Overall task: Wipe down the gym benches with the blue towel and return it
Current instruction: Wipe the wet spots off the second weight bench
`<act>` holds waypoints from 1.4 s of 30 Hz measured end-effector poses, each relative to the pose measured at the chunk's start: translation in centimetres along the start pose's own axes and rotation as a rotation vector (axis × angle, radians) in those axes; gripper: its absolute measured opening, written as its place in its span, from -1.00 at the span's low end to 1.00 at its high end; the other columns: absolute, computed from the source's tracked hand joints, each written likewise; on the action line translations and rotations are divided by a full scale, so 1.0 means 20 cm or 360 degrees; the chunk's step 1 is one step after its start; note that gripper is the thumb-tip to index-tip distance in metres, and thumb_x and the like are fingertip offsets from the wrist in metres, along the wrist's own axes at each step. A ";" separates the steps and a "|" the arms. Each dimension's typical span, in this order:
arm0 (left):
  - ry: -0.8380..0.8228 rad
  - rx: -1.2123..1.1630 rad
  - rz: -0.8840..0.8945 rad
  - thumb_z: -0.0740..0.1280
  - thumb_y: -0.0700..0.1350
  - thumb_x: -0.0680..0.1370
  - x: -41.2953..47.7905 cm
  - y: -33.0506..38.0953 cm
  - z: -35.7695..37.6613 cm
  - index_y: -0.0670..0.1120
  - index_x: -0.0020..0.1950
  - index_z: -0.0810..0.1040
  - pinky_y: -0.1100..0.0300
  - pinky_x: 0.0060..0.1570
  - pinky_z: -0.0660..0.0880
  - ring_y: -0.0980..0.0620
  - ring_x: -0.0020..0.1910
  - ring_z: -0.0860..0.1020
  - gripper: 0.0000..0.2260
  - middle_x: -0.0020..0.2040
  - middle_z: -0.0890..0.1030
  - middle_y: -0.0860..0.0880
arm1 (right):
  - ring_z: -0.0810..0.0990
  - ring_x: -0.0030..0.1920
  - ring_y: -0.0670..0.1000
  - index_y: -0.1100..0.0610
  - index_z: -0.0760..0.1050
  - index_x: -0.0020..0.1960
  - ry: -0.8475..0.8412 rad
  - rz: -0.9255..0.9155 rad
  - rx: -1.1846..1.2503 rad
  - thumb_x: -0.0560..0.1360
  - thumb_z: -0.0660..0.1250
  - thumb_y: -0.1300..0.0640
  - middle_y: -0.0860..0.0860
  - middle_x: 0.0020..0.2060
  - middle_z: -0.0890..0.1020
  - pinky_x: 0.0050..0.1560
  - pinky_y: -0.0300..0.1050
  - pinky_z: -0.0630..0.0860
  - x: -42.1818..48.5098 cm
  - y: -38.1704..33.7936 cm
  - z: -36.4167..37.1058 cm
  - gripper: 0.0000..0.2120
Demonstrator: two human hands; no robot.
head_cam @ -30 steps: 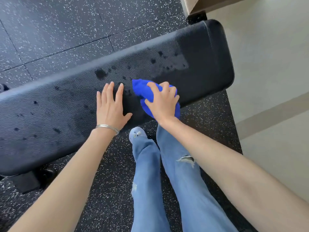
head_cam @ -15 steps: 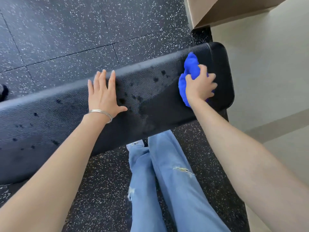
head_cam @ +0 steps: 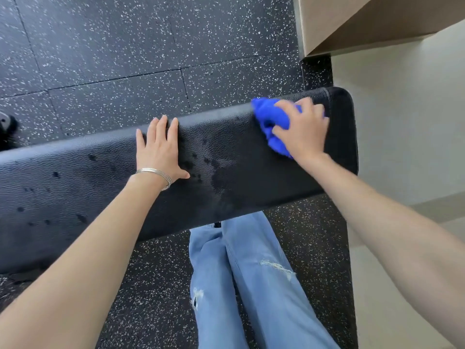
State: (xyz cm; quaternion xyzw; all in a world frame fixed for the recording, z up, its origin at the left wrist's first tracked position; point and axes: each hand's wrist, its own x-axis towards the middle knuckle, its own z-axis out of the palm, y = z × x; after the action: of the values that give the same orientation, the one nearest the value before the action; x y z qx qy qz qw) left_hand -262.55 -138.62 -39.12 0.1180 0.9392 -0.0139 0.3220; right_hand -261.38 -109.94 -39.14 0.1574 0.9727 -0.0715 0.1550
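Right now the blue towel sits bunched under my right hand, which clutches it near the far right end of the bench pad. Dark wet spots dot the middle and left, so I judge most wiping remains. My left hand lies flat, fingers spread, bracing mid-pad.

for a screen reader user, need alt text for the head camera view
A person's right hand presses a bunched blue towel onto the far right end of a black padded bench, while the left hand lies flat on it. Dark wet spots dot the padding.
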 end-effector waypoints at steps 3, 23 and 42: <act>0.0019 -0.0019 -0.0019 0.57 0.16 0.21 0.00 0.00 0.01 -0.08 0.54 -0.08 -0.20 0.47 -0.02 -0.13 0.53 -0.03 0.14 0.55 0.03 -0.13 | 0.38 0.20 0.22 -0.08 0.39 0.27 0.0031 0.0757 0.0372 0.45 0.27 -0.04 0.09 0.23 0.41 0.15 0.15 0.32 0.17 0.03 -0.05 -0.61; 0.0023 0.0081 -0.0138 0.50 0.27 0.23 -0.02 0.01 0.03 -0.12 0.54 -0.11 -0.22 0.45 -0.04 -0.07 0.54 -0.05 0.14 0.56 0.00 -0.07 | 0.38 0.23 0.24 -0.10 0.42 0.23 -0.0051 0.0591 0.0166 0.41 0.25 -0.06 0.11 0.20 0.45 0.19 0.17 0.34 0.29 0.14 -0.12 -0.62; 0.0042 0.0057 -0.0118 0.47 0.31 0.24 -0.14 -0.28 0.05 -0.16 0.54 -0.08 -0.23 0.45 -0.09 -0.09 0.54 -0.04 0.13 0.55 0.01 -0.13 | 0.39 0.17 0.17 -0.12 0.44 0.22 -0.0042 0.0063 0.0193 0.40 0.29 -0.05 0.05 0.16 0.45 0.11 0.07 0.35 0.12 -0.47 0.04 -0.62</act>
State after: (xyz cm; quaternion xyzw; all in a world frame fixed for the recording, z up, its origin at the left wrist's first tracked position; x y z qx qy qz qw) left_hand -261.13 -144.70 -38.46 0.0891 0.9467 -0.0412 0.3068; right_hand -266.38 -118.23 -39.74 0.1847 0.9611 -0.1294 0.1595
